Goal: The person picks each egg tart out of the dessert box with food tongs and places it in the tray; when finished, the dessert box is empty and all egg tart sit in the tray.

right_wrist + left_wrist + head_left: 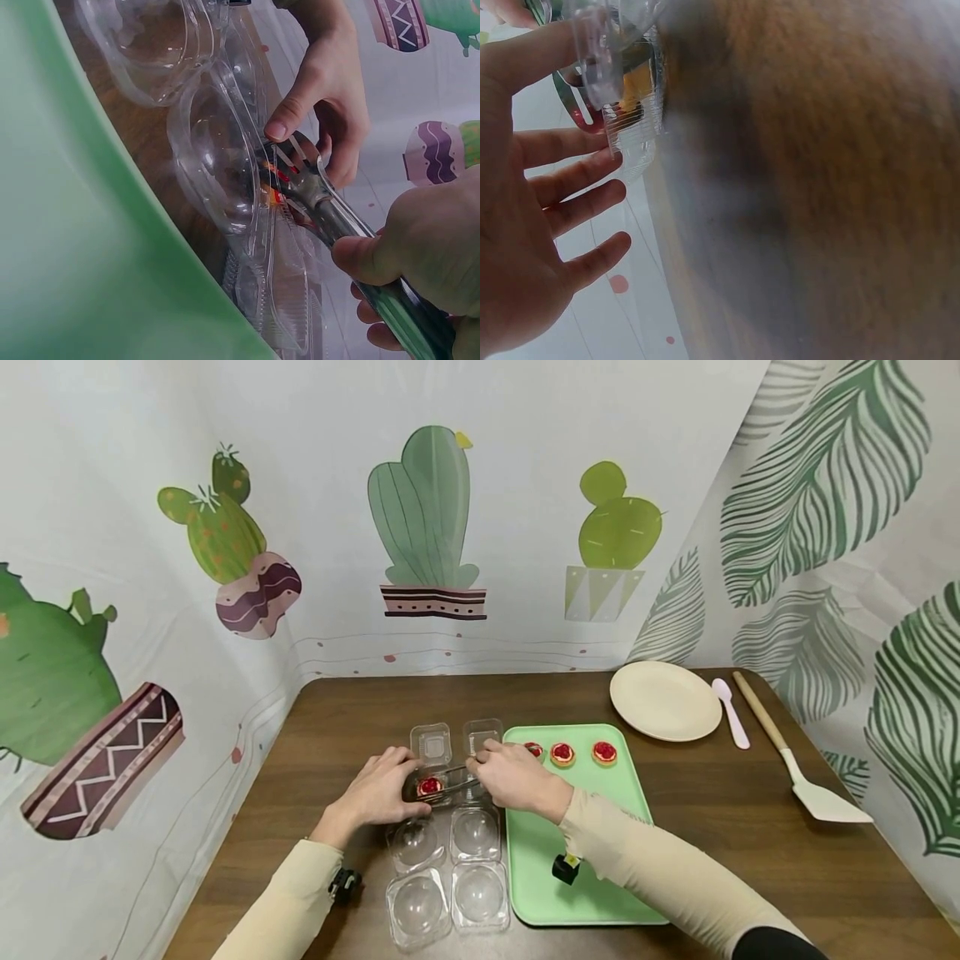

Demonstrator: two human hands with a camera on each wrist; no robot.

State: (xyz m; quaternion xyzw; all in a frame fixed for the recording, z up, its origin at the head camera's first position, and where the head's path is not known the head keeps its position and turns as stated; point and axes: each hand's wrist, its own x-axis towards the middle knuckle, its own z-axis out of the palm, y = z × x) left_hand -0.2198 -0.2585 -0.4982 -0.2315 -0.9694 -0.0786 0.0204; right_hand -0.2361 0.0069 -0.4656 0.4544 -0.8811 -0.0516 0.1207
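Note:
My right hand (513, 777) grips metal tongs (349, 225), whose slotted ends reach into a clear plastic container. Between those ends is a small tart (430, 787) with a red topping, inside or just above the container's base; the exact contact is hidden. My left hand (386, 785) steadies this clear plastic container (634, 142) at its left side, thumb on one side and fingertips at the other, the remaining fingers spread. More tarts (562, 754) with red tops sit at the far end of the green tray (577, 877); my right hand partly covers one.
Several open clear containers with domed lids (417, 906) stand left of the tray. A cream plate (665, 700), a pink spoon (731, 714) and a white spatula (817, 797) with a wooden handle lie on the right of the brown table (720, 860). A printed curtain hangs behind.

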